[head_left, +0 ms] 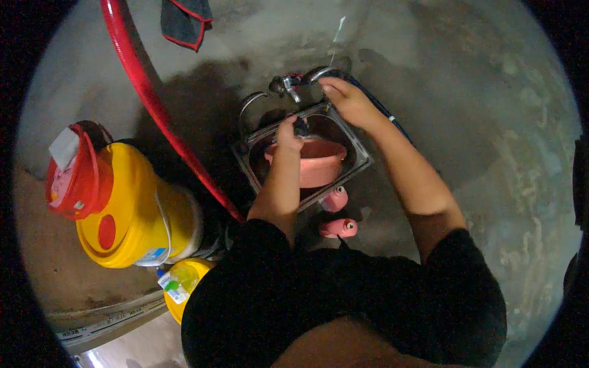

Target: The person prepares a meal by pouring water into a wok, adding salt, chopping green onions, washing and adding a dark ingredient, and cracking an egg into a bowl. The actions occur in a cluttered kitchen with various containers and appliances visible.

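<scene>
A salmon-pink plastic basin sits inside a square metal sink. My left hand is over the basin's far left rim, closed around a small dark object whose kind I cannot make out. Farther right, my right hand is beside a curved chrome pipe at the sink's far corner. Its index finger and thumb look apart; the other fingers are mostly hidden. Between the hands, beyond the sink, is a chrome tap. Another thin curved spout rises at the left.
Two pink bottles stand close to the sink's near side. Left of me are a large yellow lidded bucket, red containers on top, and a clear bottle. A thick red hose crosses the left; a dark cloth hangs beyond.
</scene>
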